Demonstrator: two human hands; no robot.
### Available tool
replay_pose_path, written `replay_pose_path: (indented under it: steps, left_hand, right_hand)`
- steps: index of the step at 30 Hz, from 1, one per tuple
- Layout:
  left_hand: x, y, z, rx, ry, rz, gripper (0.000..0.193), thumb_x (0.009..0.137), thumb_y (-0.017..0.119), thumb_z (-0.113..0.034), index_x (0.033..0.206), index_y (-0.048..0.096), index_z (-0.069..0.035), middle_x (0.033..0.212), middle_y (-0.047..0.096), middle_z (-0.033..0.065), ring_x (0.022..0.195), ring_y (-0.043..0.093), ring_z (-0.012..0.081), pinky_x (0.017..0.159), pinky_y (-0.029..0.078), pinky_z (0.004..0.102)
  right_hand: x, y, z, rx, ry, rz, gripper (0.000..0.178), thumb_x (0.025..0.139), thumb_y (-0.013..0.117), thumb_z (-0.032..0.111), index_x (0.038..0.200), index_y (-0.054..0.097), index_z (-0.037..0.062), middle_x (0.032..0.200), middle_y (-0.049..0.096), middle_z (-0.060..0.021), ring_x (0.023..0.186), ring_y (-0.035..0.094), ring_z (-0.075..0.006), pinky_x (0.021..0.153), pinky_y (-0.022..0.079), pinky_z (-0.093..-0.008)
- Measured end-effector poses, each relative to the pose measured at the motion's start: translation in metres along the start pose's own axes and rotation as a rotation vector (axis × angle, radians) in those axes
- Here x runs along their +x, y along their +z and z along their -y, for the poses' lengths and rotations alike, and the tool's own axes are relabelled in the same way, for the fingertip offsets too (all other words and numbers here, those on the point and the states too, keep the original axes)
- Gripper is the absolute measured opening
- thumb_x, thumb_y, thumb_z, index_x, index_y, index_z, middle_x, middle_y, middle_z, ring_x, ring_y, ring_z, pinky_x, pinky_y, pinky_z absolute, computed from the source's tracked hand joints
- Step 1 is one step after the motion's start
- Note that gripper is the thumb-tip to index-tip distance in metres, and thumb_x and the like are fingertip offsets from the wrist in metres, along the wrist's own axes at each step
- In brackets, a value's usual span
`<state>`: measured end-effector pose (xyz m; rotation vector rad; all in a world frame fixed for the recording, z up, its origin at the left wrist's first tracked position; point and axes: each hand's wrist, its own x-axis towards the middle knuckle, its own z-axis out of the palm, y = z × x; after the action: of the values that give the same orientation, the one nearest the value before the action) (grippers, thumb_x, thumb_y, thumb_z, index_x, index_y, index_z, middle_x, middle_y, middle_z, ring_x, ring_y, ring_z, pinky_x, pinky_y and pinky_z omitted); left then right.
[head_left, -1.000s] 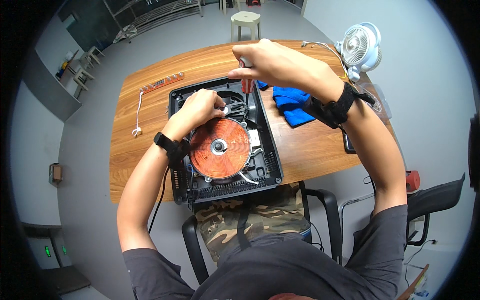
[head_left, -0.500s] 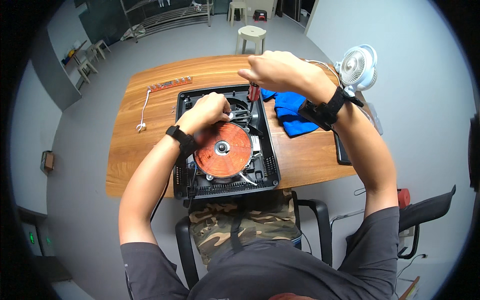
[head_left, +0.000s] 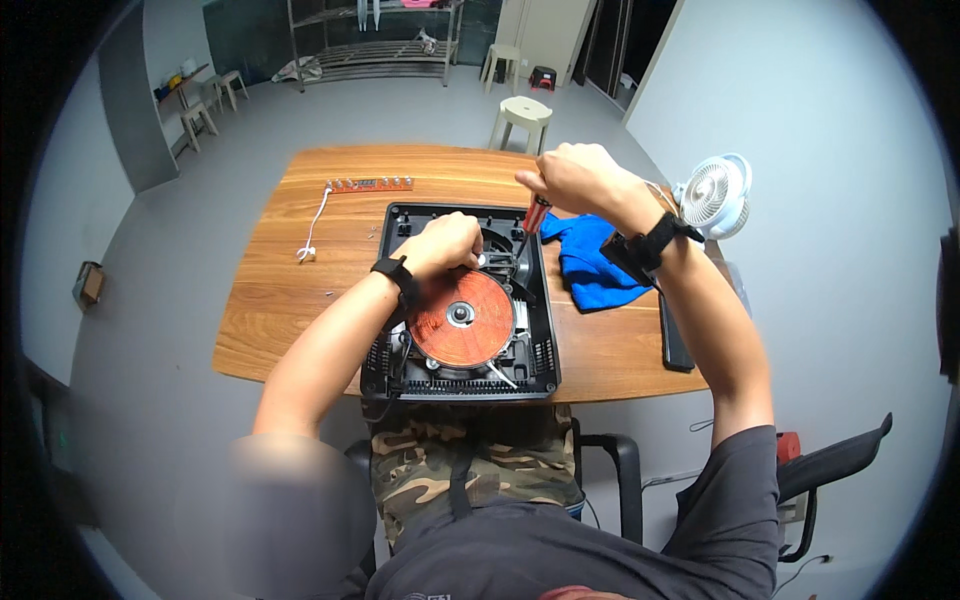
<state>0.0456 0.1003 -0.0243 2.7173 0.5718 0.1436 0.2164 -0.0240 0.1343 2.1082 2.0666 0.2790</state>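
Observation:
An opened induction cooker (head_left: pixel 551 380) lies on the table before me, its black casing showing a round copper coil (head_left: pixel 462 325) with a metal hub. My right hand (head_left: pixel 585 175) is closed round the red-and-white handle of a screwdriver (head_left: pixel 537 214). The screwdriver slants down and left into the far right part of the casing; its tip is too small to make out. Just beyond the coil, my left hand (head_left: pixel 452 243) is closed, fingertips down by a small white part (head_left: pixel 483 260). Whatever those fingers pinch is hidden.
A blue cloth (head_left: pixel 600 265) lies right of the casing, with a black phone-like slab (head_left: pixel 676 335) nearer me. At the far right stands a small white fan (head_left: pixel 712 195). A narrow red circuit board (head_left: pixel 370 185) with a white cable lies far left; tiny screws (head_left: pixel 372 232) are scattered near the casing.
The whole view has shifted, so the table sits lower and further right. The screwdriver leans more than before. Both hands keep their places over the cooker.

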Motion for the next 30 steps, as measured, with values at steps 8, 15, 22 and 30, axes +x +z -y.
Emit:
replay_pose_path:
  steps: [8, 15, 22, 30]
  left_hand:
    - [-0.001, -0.001, -0.002, -0.075, 0.016, -0.01, 0.027, 0.065, 0.086, -0.012, 0.087, 0.075, -0.002, 0.089, 0.074, 0.0186, 0.087, 0.072, 0.0344, 0.078, 0.057, 0.0414]
    - [-0.002, -0.005, -0.007, -0.002, -0.017, 0.021, 0.029, 0.068, 0.086, -0.021, 0.092, 0.079, -0.006, 0.092, 0.076, 0.0133, 0.089, 0.073, 0.0303, 0.08, 0.057, 0.0393]
    - [-0.001, -0.006, -0.005, -0.026, -0.001, 0.006, 0.028, 0.068, 0.086, -0.02, 0.091, 0.079, -0.006, 0.091, 0.076, 0.0129, 0.089, 0.073, 0.0298, 0.08, 0.058, 0.0398]
    - [0.0, -0.004, -0.004, -0.024, 0.004, 0.0, 0.027, 0.067, 0.085, -0.022, 0.089, 0.079, -0.006, 0.088, 0.076, 0.0133, 0.087, 0.073, 0.0301, 0.079, 0.057, 0.0397]
  right_hand:
    - [-0.021, -0.023, 0.006, 0.328, 0.02, 0.146, 0.039, 0.105, 0.048, 0.037, 0.102, 0.061, 0.0003, 0.066, 0.068, -0.015, 0.053, 0.069, -0.0267, 0.056, 0.057, -0.0395]
    - [-0.021, -0.034, 0.004, 0.405, 0.217, 0.235, 0.046, 0.101, 0.048, 0.037, 0.098, 0.057, -0.0089, 0.065, 0.068, -0.0166, 0.056, 0.07, -0.0274, 0.054, 0.058, -0.0385]
    - [-0.02, -0.019, -0.004, 0.284, 0.107, 0.135, 0.054, 0.101, 0.051, 0.047, 0.088, 0.067, -0.0034, 0.069, 0.069, -0.0192, 0.063, 0.071, -0.033, 0.064, 0.059, -0.0437]
    - [-0.017, 0.018, -0.019, 0.233, -0.111, -0.209, 0.044, 0.098, 0.057, 0.042, 0.112, 0.056, 0.0011, 0.08, 0.069, -0.0205, 0.084, 0.067, -0.0437, 0.076, 0.054, -0.0456]
